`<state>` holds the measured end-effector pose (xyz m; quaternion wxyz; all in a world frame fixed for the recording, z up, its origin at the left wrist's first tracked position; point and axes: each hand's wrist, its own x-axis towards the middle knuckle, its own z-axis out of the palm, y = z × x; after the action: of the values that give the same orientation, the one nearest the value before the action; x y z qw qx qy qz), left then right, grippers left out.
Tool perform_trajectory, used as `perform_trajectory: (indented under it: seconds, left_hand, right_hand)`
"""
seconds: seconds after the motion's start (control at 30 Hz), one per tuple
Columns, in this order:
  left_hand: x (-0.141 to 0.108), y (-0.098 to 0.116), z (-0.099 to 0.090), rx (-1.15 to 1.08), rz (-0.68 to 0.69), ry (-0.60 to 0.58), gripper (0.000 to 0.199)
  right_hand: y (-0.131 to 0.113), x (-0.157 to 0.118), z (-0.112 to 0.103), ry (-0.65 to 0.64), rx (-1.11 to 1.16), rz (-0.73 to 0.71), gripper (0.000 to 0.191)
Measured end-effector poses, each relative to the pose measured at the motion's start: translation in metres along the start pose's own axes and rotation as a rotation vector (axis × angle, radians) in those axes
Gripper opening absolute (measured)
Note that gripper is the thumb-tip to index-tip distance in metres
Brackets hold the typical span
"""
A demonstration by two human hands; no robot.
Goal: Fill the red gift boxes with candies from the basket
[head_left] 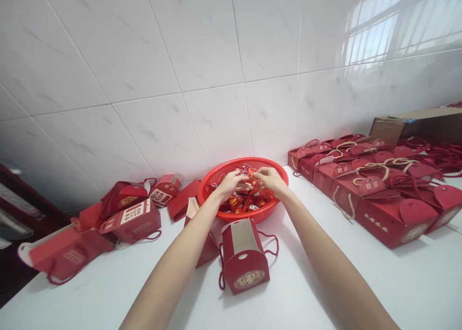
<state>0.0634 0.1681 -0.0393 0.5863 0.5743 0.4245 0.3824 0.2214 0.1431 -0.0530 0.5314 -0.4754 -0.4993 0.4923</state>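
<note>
Both hands are over a red plastic basket (279, 170) holding red wrapped packets (236, 201). My left hand (233, 184) has its fingers stretched over the packets, and whether it grips one is hard to tell. My right hand (269, 180) is bent, its fingertips closed at a red packet (252, 175). In front of the basket stands a red gift box (245, 258) with an open top and dark red cord handles. Another red box (209, 250) sits beside it, partly behind my left forearm.
Several red boxes (133, 222) lie at the left near the table edge. Rows of red boxes (382, 214) with rope handles fill the right side. A cardboard box (386, 129) stands behind them, against the tiled wall (216, 123).
</note>
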Motion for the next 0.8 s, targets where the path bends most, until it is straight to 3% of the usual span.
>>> perform_trajectory:
  seconds: [0.23,0.37,0.5,0.63,0.73,0.8]
  left_hand:
    - [0.002,-0.006,-0.006,0.071,0.152,0.017,0.033]
    - [0.0,-0.004,-0.004,0.078,0.103,-0.07,0.036]
    - [0.0,-0.003,-0.001,0.019,0.036,-0.033,0.029]
    - [-0.003,-0.002,0.003,0.023,0.02,-0.039,0.026]
    - [-0.004,0.0,0.008,0.078,-0.011,-0.085,0.036]
    - [-0.005,0.002,0.009,0.162,-0.033,-0.093,0.048]
  right_hand:
    - [-0.003,-0.004,0.0,0.004,0.007,-0.037,0.019]
    - [-0.002,-0.004,-0.002,-0.025,0.067,-0.1,0.02]
    - [-0.003,-0.004,-0.004,0.029,0.162,-0.162,0.026]
    - [-0.005,-0.006,-0.005,-0.081,0.193,-0.138,0.027]
    - [-0.004,-0.006,-0.005,-0.159,0.18,-0.106,0.029]
    - [-0.004,-0.005,-0.005,-0.116,0.211,-0.116,0.026]
